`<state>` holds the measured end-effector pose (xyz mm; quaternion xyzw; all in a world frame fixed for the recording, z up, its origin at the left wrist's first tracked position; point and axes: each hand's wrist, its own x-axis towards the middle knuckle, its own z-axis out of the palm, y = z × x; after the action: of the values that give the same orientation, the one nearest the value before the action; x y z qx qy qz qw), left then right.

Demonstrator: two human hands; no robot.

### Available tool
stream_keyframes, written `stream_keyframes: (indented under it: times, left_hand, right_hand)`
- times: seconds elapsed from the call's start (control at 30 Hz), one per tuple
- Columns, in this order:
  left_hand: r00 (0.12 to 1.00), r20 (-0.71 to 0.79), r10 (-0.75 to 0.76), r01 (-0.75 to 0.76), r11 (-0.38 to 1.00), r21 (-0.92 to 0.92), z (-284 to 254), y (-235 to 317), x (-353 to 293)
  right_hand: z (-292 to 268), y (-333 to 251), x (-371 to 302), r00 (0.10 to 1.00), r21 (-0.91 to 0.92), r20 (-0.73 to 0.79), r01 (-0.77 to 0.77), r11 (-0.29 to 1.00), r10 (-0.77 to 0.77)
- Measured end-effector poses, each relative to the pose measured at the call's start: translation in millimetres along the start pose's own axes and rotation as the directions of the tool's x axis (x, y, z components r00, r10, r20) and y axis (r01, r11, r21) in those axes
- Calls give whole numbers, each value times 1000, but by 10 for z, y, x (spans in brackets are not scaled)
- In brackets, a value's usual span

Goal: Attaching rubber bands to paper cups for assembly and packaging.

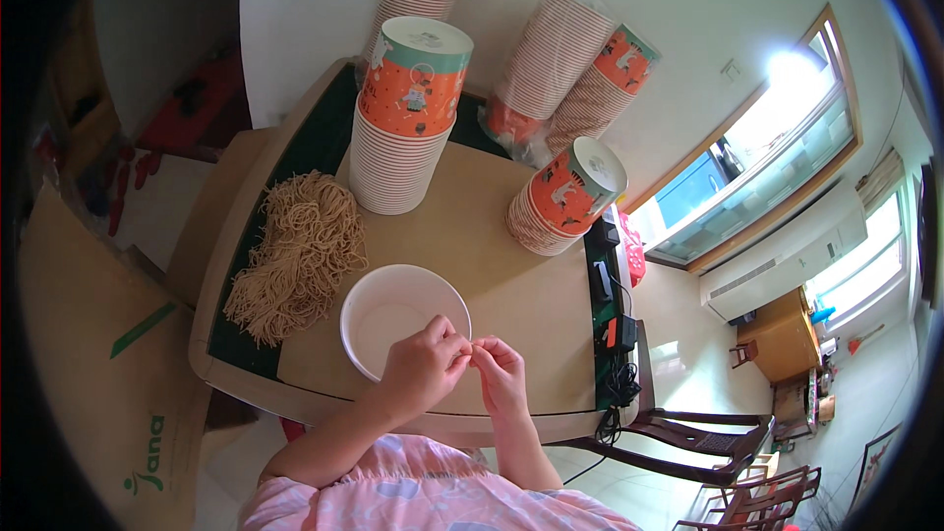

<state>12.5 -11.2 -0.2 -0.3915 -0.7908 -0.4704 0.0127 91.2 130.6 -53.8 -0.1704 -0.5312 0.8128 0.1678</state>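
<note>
My left hand (425, 364) and my right hand (500, 375) meet fingertip to fingertip over the near right rim of an open white paper tub (369, 297). Both are closed in a pinch, and whatever sits between the fingertips is too small to make out. The left hand covers part of the tub's near side. Left of the tub lies a loose heap of thin tan cords (300, 256). Behind it stands a tall stack of upside-down paper tubs (405, 143), orange and teal on top. A shorter stack of printed tubs (562, 199) stands farther right.
More tub stacks (556, 49) in clear plastic stand by the wall. A brown sheet (521, 334) covers the table's middle. Black power strips and cables (619, 374) run along the right edge. A dark wooden chair (703, 438) is at the right, a large cardboard box (93, 354) at the left.
</note>
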Motion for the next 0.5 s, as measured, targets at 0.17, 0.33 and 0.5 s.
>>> stream_keyframes:
  times: [0.17, 0.33, 0.5]
  left_hand:
    - [998, -59, -28, 30, 999, 34, 58, -33, -12]
    - [994, -71, -80, 80, 997, 0, 96, -23, -17]
    - [986, -76, -149, 146, 988, -48, 109, -34, -21]
  right_hand:
    - [26, -6, -20, 999, -53, -16, 33, 998, -34]
    - [43, 1, -45, 997, -91, -44, 61, 994, -65]
    - [94, 4, -66, 993, -133, -77, 83, 988, -94]
